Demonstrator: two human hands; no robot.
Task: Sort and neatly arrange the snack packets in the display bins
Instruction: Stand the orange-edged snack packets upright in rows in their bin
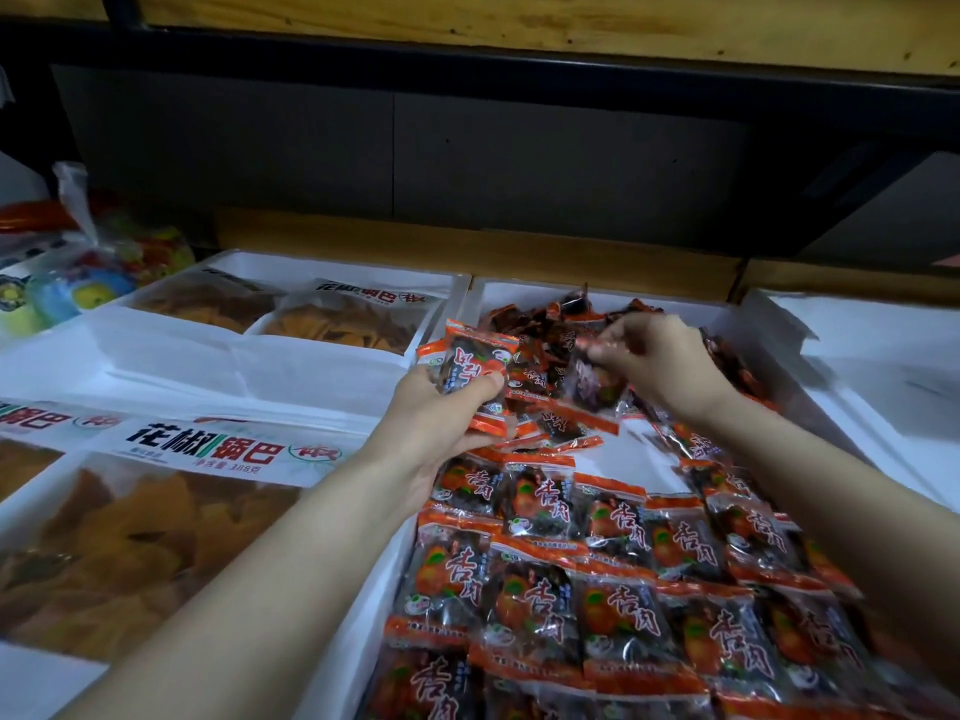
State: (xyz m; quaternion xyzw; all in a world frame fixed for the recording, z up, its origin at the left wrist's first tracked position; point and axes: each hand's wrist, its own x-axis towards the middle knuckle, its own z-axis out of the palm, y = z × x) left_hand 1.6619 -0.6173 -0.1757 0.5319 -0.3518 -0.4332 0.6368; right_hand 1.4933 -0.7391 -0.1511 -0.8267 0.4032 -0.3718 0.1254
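**Mid-sort: packets gathered from the heap, rows half built**

Nearest the camera, overlapping arranged rows (pixel 597 589) of small clear-plastic snack packets with orange ends, dark contents and red lettering are seen laid flat, labels up, in the near half of a white foam bin (pixel 644 459). Just left, in the neighbouring bin, a large clear bag of yellow-brown crisps (pixel 130 537) is laid flat.

Past the rows, a bare strip of bin floor is left between them and the unsorted stock.

Above that strip, a held stack (pixel 475 366) of the same packets is gripped by the left hand (pixel 441 407), thumb across the front, fingers curled behind. Slightly farther and to the right, a single packet (pixel 592 381) appears to be pinched at its top edge by the curled fingertips of the right hand (pixel 660 361); detail there is softened by blur.

Behind both hands, a loose heap (pixel 545 324) of packets is piled untidily against the far wall of the bin. Farther left, coloured jelly cups (pixel 78 288) are visible.

Step in hand, as judged: packets are being collected one at a time from the heap and squared up into the stack. Task is roughly half done. Next move calls for the single packet to be turned label-up, matched to the stack's orientation and added, then the stack to be fanned out as a new row on the bare strip, overlapped like those already set.
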